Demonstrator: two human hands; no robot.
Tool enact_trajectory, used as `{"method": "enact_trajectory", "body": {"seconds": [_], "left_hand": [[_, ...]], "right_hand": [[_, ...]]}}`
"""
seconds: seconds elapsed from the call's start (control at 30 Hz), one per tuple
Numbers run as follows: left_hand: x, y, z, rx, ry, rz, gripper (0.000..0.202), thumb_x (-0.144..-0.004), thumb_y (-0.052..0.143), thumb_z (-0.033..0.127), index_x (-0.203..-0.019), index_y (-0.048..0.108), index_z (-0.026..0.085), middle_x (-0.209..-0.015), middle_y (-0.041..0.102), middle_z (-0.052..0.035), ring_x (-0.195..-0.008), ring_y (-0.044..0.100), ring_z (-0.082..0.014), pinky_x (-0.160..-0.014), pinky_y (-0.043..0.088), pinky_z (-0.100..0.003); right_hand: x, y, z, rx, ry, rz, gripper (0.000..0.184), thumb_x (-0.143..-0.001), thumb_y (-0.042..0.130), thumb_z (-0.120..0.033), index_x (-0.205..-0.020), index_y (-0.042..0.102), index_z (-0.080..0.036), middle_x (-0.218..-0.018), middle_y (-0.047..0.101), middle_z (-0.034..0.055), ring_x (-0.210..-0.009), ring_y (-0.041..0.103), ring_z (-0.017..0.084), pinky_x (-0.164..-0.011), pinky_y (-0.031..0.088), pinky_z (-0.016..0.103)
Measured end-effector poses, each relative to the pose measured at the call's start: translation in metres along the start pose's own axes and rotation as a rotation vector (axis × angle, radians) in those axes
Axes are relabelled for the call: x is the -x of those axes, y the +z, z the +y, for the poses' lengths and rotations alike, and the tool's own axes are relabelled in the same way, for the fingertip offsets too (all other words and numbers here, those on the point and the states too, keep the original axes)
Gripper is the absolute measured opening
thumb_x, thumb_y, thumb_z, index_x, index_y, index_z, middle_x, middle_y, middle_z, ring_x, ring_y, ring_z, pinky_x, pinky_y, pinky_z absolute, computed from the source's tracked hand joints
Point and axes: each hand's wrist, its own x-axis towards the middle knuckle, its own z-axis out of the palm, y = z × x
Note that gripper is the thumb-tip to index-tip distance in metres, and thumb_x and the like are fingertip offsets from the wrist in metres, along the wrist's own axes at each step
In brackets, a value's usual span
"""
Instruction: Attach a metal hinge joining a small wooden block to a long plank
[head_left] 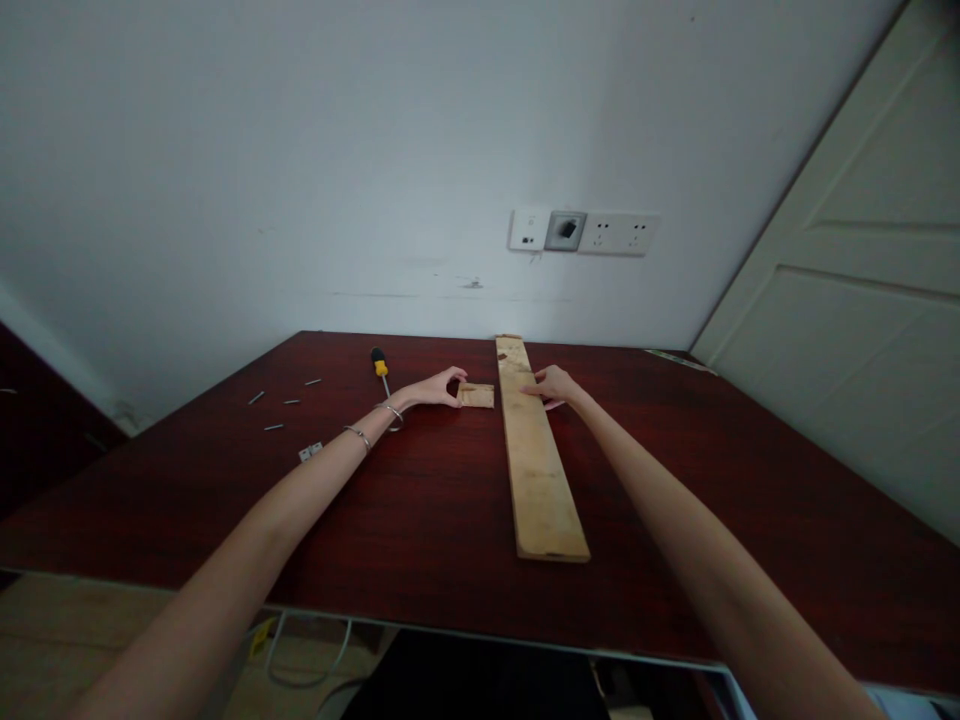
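Note:
A long pale wooden plank [536, 460] lies lengthwise on the dark red table [420, 520], running from near the wall toward me. My right hand [553, 386] rests on its far part, fingers stretched flat over the wood. A small wooden block [477, 396] lies just left of the plank. My left hand [437, 388] pinches the block's left edge between thumb and fingers. Two bangles sit on my left wrist.
A screwdriver [382, 367] with a yellow and black handle lies behind my left wrist. Several nails [283, 402] and a small metal bracket [310, 452] are scattered at the left. Wall sockets [583, 231] sit above the table; a white door [847, 320] stands at the right.

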Motion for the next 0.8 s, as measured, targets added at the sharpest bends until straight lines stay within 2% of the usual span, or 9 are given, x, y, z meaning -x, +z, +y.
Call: {"method": "enact_trajectory", "body": {"seconds": [0.13, 0.3, 0.37, 0.5, 0.6, 0.8], "left_hand": [[0.005, -0.002, 0.003, -0.016, 0.010, -0.004, 0.071, -0.060, 0.071, 0.034, -0.124, 0.045, 0.015, -0.126, 0.051, -0.0135, -0.122, 0.046, -0.0256, -0.105, 0.032, -0.041], [0.010, -0.003, 0.003, 0.028, 0.002, -0.016, 0.079, -0.061, 0.073, 0.034, -0.129, 0.041, 0.012, -0.132, 0.048, -0.0171, -0.125, 0.044, -0.0266, -0.107, 0.029, -0.041], [0.011, -0.002, 0.004, 0.061, 0.002, -0.012, 0.080, -0.061, 0.074, 0.033, -0.130, 0.040, 0.012, -0.133, 0.047, -0.0182, -0.126, 0.043, -0.0269, -0.108, 0.028, -0.040], [0.013, -0.002, 0.006, 0.112, -0.009, -0.010, 0.079, -0.061, 0.075, 0.030, -0.130, 0.041, 0.013, -0.135, 0.046, -0.0177, -0.127, 0.042, -0.0273, -0.109, 0.027, -0.040], [0.014, -0.001, 0.005, 0.140, -0.020, 0.008, 0.079, -0.061, 0.076, 0.029, -0.130, 0.042, 0.014, -0.133, 0.049, -0.0168, -0.126, 0.044, -0.0273, -0.109, 0.027, -0.041], [0.013, 0.002, 0.001, 0.178, -0.034, 0.046, 0.076, -0.059, 0.077, 0.028, -0.127, 0.046, 0.014, -0.130, 0.052, -0.0152, -0.124, 0.046, -0.0271, -0.109, 0.028, -0.041]], "right_hand": [[-0.001, 0.002, -0.015, 0.098, 0.033, 0.008, 0.059, -0.059, 0.078, -0.051, -0.096, 0.065, -0.007, -0.095, 0.068, 0.0187, -0.070, 0.067, 0.023, -0.046, 0.058, 0.031], [0.000, 0.012, -0.031, 0.247, 0.052, -0.028, 0.081, -0.046, 0.081, -0.058, -0.110, 0.062, -0.013, -0.107, 0.066, 0.0177, -0.081, 0.067, 0.028, -0.054, 0.060, 0.038], [0.003, 0.016, -0.034, 0.302, 0.054, -0.020, 0.083, -0.045, 0.080, -0.059, -0.113, 0.061, -0.015, -0.112, 0.064, 0.0171, -0.087, 0.067, 0.029, -0.060, 0.059, 0.040], [0.009, 0.017, -0.037, 0.388, 0.045, 0.023, 0.077, -0.058, 0.071, -0.062, -0.120, 0.058, -0.019, -0.121, 0.060, 0.0163, -0.099, 0.064, 0.031, -0.072, 0.057, 0.041], [0.009, 0.017, -0.041, 0.437, 0.057, 0.070, 0.078, -0.063, 0.065, -0.066, -0.125, 0.056, -0.018, -0.129, 0.055, 0.0189, -0.108, 0.060, 0.033, -0.079, 0.054, 0.042], [-0.004, 0.021, -0.051, 0.500, 0.089, 0.146, 0.087, -0.063, 0.063, -0.070, -0.128, 0.054, -0.014, -0.138, 0.045, 0.0230, -0.120, 0.052, 0.036, -0.092, 0.046, 0.043]]}}
